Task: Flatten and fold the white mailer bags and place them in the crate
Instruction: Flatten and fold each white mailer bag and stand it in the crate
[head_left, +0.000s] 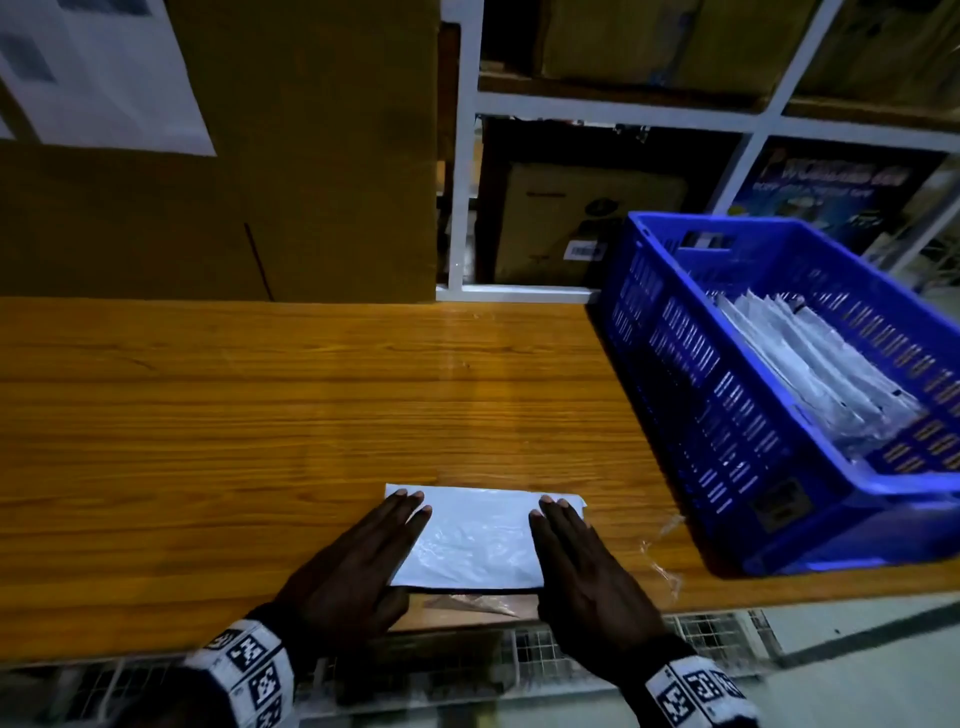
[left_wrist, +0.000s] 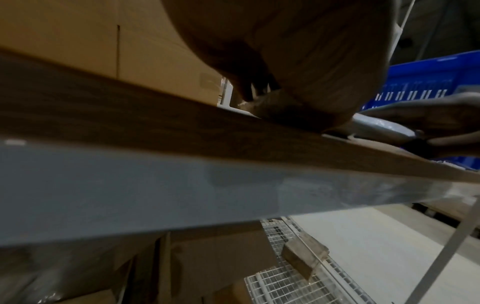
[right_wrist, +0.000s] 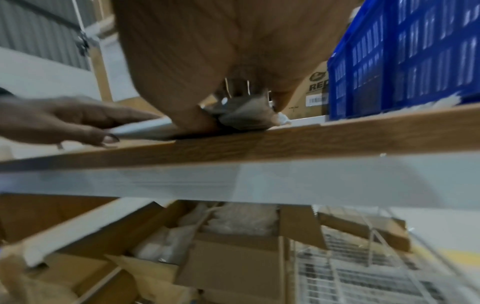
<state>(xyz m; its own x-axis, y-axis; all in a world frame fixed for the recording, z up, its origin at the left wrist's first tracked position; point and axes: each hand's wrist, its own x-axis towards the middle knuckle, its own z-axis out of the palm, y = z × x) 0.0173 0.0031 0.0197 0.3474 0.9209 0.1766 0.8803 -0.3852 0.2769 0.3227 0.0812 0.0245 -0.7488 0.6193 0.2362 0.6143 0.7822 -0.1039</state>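
Observation:
A folded white mailer bag (head_left: 478, 538) lies flat near the front edge of the wooden table (head_left: 260, 415). My left hand (head_left: 363, 561) presses on its left end with straight fingers. On the bag's right end my right hand (head_left: 582, 561) lies flat in the same way. The bag (right_wrist: 145, 128) shows as a thin white slab under both palms in the right wrist view. A blue crate (head_left: 779, 415) stands on the table at the right and holds several folded white mailer bags (head_left: 810, 364) leaning in a row.
A large cardboard box (head_left: 218, 182) stands at the back left of the table. White shelving (head_left: 597, 109) with boxes rises behind. Scraps of clear film (head_left: 660, 551) lie between the bag and the crate. Below the table are open cartons (right_wrist: 207, 246) and a wire rack (left_wrist: 298, 277).

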